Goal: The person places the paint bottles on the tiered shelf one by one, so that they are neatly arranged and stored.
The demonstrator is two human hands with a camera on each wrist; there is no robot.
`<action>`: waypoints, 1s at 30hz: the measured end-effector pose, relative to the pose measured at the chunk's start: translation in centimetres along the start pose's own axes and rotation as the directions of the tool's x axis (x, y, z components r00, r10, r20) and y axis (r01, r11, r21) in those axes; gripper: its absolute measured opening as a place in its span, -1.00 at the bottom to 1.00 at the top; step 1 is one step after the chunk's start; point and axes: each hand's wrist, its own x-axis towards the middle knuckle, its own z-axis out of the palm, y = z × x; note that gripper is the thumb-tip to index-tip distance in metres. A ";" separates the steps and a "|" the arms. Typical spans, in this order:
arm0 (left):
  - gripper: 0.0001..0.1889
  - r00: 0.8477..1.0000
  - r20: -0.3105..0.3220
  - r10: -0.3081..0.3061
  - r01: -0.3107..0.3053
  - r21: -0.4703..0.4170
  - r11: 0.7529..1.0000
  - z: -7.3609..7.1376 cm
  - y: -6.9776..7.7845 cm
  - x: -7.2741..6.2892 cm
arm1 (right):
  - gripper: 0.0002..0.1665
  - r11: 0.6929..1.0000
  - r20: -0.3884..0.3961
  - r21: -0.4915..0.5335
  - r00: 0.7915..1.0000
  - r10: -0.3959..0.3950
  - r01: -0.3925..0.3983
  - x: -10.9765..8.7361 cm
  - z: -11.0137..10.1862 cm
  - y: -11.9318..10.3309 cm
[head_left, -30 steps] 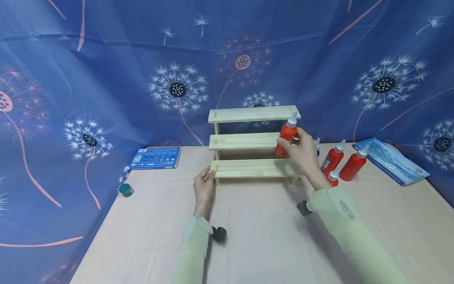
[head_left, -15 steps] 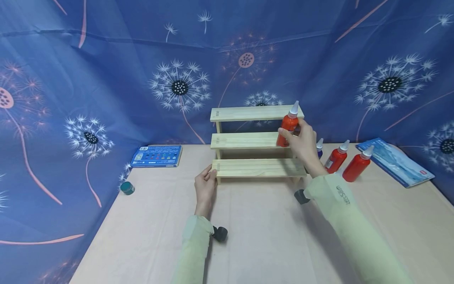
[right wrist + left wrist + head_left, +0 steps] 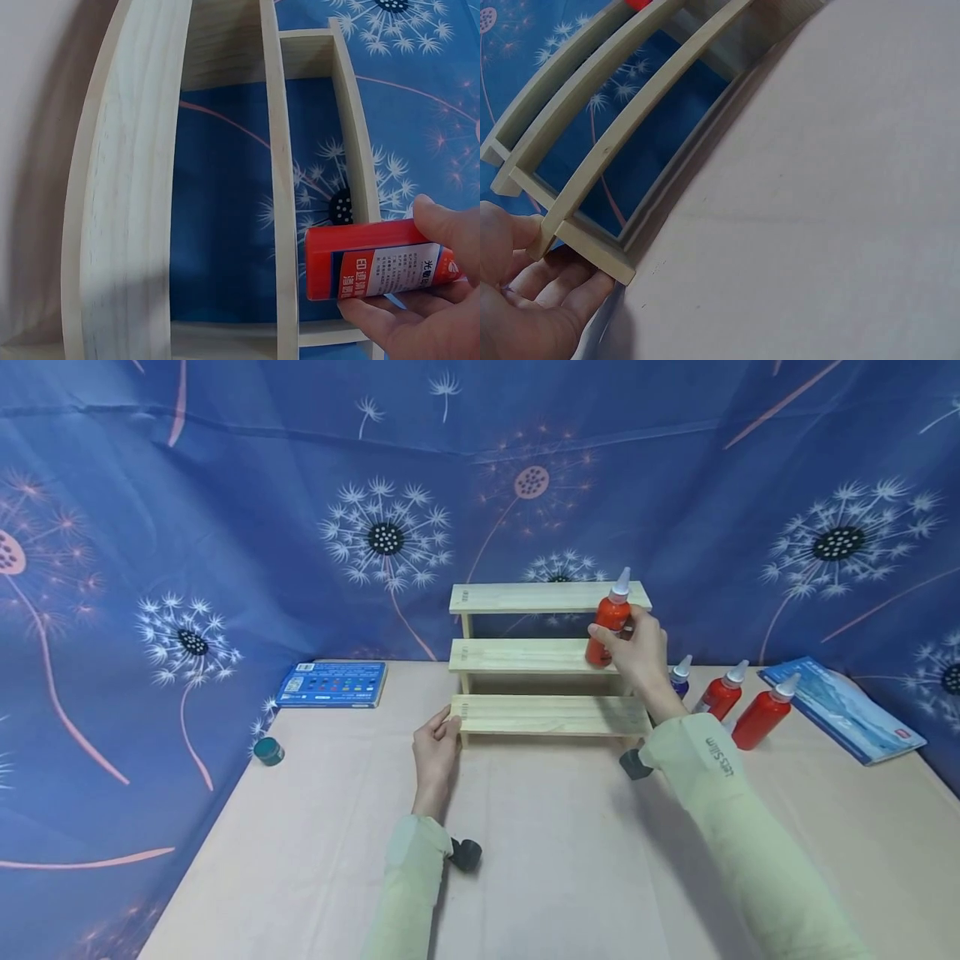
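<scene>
A three-tier wooden display rack (image 3: 547,714) stands at the back of the table. With its thumb and fingers, my left hand (image 3: 435,760) grips the left end of the lowest tier; in the left wrist view, the left hand (image 3: 547,300) has its thumb at the board's corner and fingers at the side piece. My right hand (image 3: 645,652) holds a red squeeze bottle (image 3: 604,633) with a white pointed cap, upright at the right end of the middle tier. In the right wrist view, the bottle (image 3: 375,259) shows a printed label, its base close over the tier's edge.
Two more red squeeze bottles (image 3: 763,718) and a dark blue bottle (image 3: 679,678) stand right of the rack. Beyond them lies a blue-covered book (image 3: 843,710). At the left are a blue box (image 3: 332,685) and a small green jar (image 3: 267,752). A patterned blue curtain (image 3: 300,460) hangs behind.
My right hand has raised the red squeeze bottle from in front of the middle tier to over its right end. The left hand keeps its grip on the rack.
</scene>
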 end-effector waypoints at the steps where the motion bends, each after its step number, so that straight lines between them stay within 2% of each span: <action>1: -0.62 1.000 -0.001 0.008 -0.008 0.001 1.000 0.0 0.0 0.0 | -0.39 1.000 0.000 0.000 1.000 -0.002 0.002 0.0 0.0 0.0; 6: -0.61 1.000 0.003 0.028 -0.028 0.007 1.000 0.2 0.2 -0.1 | -0.39 1.000 0.002 0.009 1.000 0.007 -0.007 0.1 -0.2 0.0; 14: -0.62 1.000 0.006 -0.010 0.010 0.022 1.000 0.4 0.9 0.0 | -0.37 1.000 0.010 -0.007 1.000 0.019 -0.019 0.2 -0.6 -0.1; 17: -0.61 1.000 0.010 -0.017 0.017 0.005 1.000 0.4 0.9 -0.1 | -0.32 0.999 0.040 -0.029 0.999 0.017 -0.016 0.0 -0.5 0.2; 21: -0.59 0.999 0.023 -0.037 0.037 -0.017 0.999 0.4 0.7 -0.3 | -0.18 0.998 0.085 -0.048 0.996 0.034 -0.030 -0.5 -0.2 0.5; 30: -0.59 0.999 0.003 -0.047 0.047 -0.004 0.999 0.2 0.4 -0.3 | 0.14 0.999 0.116 0.025 0.993 0.030 -0.033 -1.7 -1.0 -0.3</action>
